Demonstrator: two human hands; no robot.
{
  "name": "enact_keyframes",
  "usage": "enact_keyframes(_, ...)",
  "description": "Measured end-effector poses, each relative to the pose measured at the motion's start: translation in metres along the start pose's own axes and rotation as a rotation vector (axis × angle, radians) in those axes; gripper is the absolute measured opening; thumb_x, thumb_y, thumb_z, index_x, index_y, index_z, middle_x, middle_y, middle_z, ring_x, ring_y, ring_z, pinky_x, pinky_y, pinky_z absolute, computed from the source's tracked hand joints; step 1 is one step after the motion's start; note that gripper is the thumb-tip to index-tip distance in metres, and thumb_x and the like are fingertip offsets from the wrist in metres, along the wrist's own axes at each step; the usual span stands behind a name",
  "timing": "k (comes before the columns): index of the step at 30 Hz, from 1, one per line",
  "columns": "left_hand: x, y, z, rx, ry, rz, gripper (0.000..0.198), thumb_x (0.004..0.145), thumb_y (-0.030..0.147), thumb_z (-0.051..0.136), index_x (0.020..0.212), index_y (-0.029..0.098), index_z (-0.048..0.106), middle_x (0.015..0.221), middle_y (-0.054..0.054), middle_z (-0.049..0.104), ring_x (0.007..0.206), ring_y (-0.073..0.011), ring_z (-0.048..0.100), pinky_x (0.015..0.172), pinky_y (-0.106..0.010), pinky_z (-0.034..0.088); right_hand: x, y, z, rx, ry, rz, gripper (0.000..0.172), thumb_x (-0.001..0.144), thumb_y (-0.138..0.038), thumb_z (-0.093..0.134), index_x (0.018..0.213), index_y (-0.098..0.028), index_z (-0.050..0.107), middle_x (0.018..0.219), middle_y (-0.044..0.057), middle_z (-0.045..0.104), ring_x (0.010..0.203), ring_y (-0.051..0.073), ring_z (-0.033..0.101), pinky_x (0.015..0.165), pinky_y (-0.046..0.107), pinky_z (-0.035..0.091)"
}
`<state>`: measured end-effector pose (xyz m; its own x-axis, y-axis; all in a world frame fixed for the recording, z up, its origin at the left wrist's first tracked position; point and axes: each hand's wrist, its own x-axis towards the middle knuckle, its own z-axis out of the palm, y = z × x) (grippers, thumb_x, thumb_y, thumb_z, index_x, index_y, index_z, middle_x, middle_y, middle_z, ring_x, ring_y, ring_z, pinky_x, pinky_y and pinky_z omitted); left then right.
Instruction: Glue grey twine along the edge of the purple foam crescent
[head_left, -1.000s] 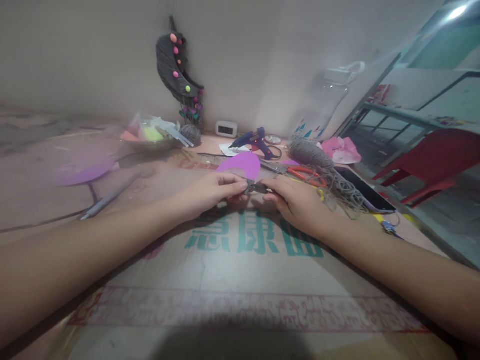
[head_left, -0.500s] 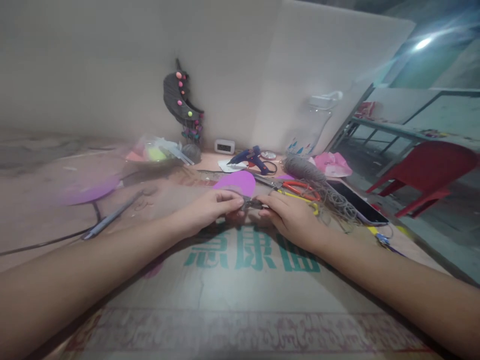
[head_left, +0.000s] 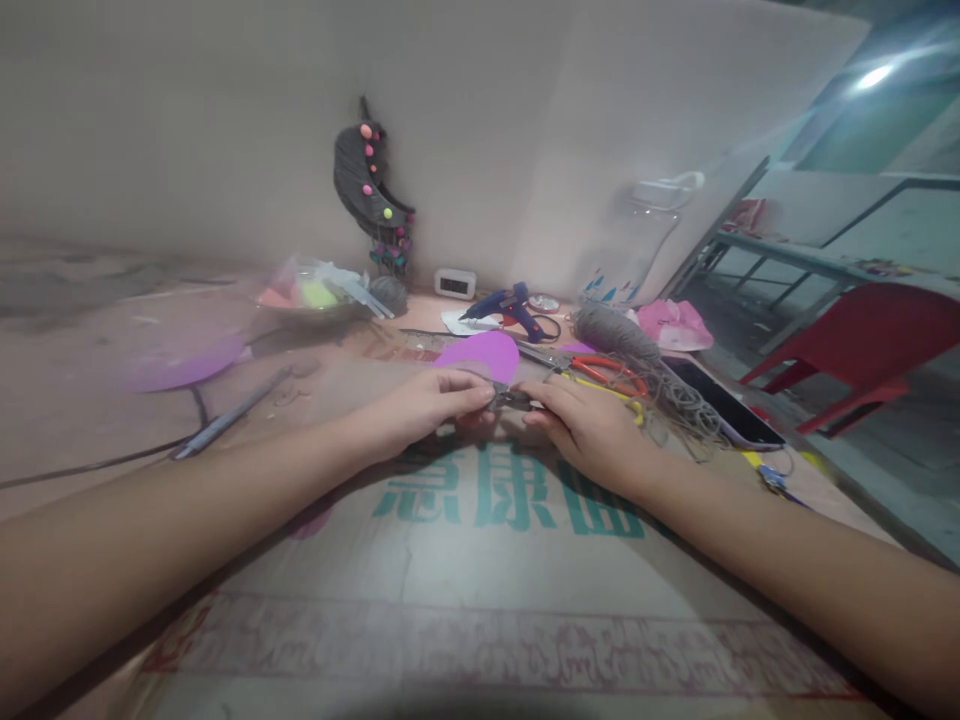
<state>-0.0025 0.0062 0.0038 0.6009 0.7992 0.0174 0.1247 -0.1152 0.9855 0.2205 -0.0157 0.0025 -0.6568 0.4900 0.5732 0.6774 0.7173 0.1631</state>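
Note:
My left hand [head_left: 439, 405] and my right hand [head_left: 589, 425] meet over the middle of the printed board [head_left: 465, 570]. Between their fingertips is a small dark grey piece [head_left: 513, 399], perhaps wound with yarn; it is too small and blurred to name. My left thumb and fingers pinch its left end. On its right end the fingers of my right hand are closed. Just behind the hands lies a purple paper shape [head_left: 480, 353]. Orange-handled scissors [head_left: 611, 375] and loose grey yarn [head_left: 686, 395] lie beyond my right hand.
A blue glue gun [head_left: 511, 308], small clock [head_left: 455, 284] and grey yarn skein [head_left: 615, 332] line the back. A phone [head_left: 720, 400] lies right, a grey pen-like stick [head_left: 232, 415] left. A yarn-covered moon [head_left: 360, 180] hangs on the wall; a red chair [head_left: 855, 340] stands beyond the table.
The view has shifted slightly, so most things appear a little higher and further right. Both hands still hold the small dark piece; my right fingers have shifted slightly on it.

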Motion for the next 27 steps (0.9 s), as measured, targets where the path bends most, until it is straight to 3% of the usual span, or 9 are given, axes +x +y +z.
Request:
enact_keyframes(20, 0.0001, -0.0002, -0.0006, 0.012, -0.036, 0.018, 0.03, 0.085, 0.04, 0.054, 0.072, 0.014, 0.061, 0.068, 0.0, 0.057, 0.062, -0.0098, 0.05, 0.064, -0.023, 0.041, -0.0021, 0.0017, 0.0002, 0.023, -0.034, 0.003, 0.03, 0.096, -0.028, 0.039, 0.106, -0.013, 0.063, 0.077, 0.007, 0.064, 0.067, 0.016, 0.058, 0.057, 0.027, 0.043)
enact_keyframes(27, -0.0014, 0.0024, 0.0014, 0.055, 0.014, 0.016, 0.031, 0.084, 0.042, 0.053, 0.072, 0.014, 0.059, 0.068, -0.002, 0.054, 0.063, -0.0118, 0.048, 0.062, -0.024, 0.04, -0.001, 0.0009, -0.0009, 0.139, -0.005, 0.081, 0.03, 0.095, -0.033, 0.041, 0.114, -0.016, 0.058, 0.089, 0.009, 0.067, 0.078, 0.019, 0.062, 0.065, 0.029, 0.048)
